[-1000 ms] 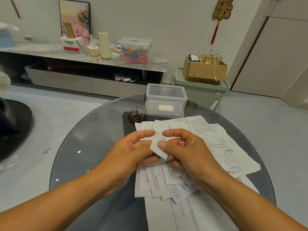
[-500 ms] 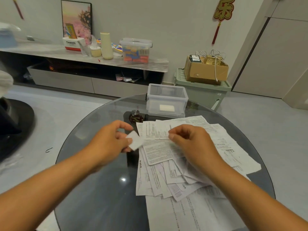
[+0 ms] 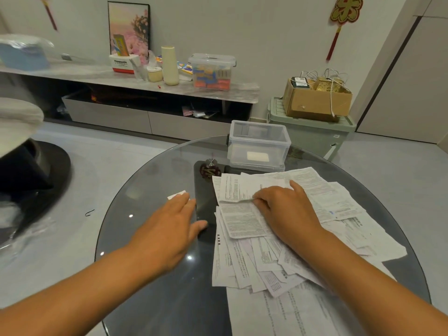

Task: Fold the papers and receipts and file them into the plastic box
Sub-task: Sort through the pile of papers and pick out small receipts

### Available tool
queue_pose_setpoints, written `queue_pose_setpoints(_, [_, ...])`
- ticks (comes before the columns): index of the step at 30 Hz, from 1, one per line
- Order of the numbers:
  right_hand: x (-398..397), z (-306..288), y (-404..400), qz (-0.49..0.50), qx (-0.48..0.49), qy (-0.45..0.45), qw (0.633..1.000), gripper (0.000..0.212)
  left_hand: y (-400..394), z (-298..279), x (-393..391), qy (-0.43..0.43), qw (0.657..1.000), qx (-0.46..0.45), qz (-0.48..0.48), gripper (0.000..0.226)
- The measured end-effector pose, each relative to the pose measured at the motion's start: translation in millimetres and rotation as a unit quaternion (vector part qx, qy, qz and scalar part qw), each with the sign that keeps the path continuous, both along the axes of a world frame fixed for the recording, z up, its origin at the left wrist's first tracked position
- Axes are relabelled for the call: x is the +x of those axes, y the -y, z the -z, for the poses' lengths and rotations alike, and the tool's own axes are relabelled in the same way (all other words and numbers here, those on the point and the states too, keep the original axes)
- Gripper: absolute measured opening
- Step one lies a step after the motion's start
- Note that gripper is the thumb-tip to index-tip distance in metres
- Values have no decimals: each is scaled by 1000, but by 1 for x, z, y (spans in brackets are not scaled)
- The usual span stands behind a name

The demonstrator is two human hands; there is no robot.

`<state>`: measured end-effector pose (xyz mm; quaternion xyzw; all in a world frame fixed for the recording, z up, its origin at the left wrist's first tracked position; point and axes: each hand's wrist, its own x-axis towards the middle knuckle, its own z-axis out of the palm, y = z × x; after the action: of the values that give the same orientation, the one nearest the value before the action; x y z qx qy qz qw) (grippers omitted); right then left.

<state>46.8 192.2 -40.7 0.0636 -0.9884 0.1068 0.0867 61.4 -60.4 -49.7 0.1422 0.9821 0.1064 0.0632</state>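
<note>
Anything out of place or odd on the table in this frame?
Yes: the small folded paper lies on the glass table under the left hand fingertips, far from the plastic box it should be filed in. The loose papers are a crumpled, overlapping pile.

Round glass table (image 3: 145, 238): the left half lies bare, apart from a small folded slip (image 3: 176, 194) under the left hand (image 3: 169, 231). A spread of papers (image 3: 303, 251) covers the right half (the right hand (image 3: 283, 209) rests on it). The open plastic box (image 3: 259, 146) stands at the far edge, just beyond the papers, its top unobstructed.
</note>
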Motion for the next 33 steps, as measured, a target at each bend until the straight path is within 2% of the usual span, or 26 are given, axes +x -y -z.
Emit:
queue_pose_setpoints(2, [2,-1,-1,-11,-40,-44,998,24,3,-2,2,27,1000,-5,-11,93])
queue_pose_setpoints(4, [8,-9,-4,-37,-121,-78,989,14,11,-2,-5,21,999,24,-13,102])
queue_pose_setpoints(5, [13,-16,-7,-51,-160,-66,983,11,15,-2,-7,10,999,42,-5,99])
queue_pose_setpoints(7, [26,-28,-16,-72,-207,12,976,10,19,-3,-5,-34,995,83,41,90])
queue_pose_setpoints(9, [42,-34,-28,-107,-210,84,968,12,17,-8,1,-54,981,142,120,98])
queue_pose_setpoints(11, [53,-30,-42,-145,-211,103,961,16,10,-12,8,-25,968,181,172,107])
queue_pose_setpoints(13, [60,-27,-49,-162,-226,132,952,13,3,-8,11,-38,959,175,222,95])
queue_pose_setpoints(16, [69,-24,-49,-166,-233,140,948,9,-6,8,14,-100,936,193,278,56])
queue_pose_setpoints(18, [74,-21,-47,-162,-188,103,963,18,-12,12,17,-126,923,212,296,33])
queue_pose_setpoints(20, [79,-20,-46,-160,-98,52,981,22,-19,12,22,-147,915,225,300,23])
queue_pose_setpoints(22, [80,-22,-45,-155,-23,2,988,34,-27,9,27,-146,917,247,277,20])
queue_pose_setpoints(23, [81,-26,-41,-138,-26,-6,990,33,-30,7,31,-124,921,273,250,18])
queue_pose_setpoints(25, [86,-37,-34,-77,-114,32,990,19,-35,-1,39,-38,916,362,167,13])
queue_pose_setpoints(27, [89,-44,-30,-13,-196,109,975,18,-41,-7,44,47,902,421,85,16])
queue_pose_setpoints(30, [90,-49,-34,33,-313,221,923,24,-47,-13,47,151,867,474,-9,15])
queue_pose_setpoints(33, [90,-47,-39,71,-410,253,873,36,-50,-19,48,179,839,510,-64,32])
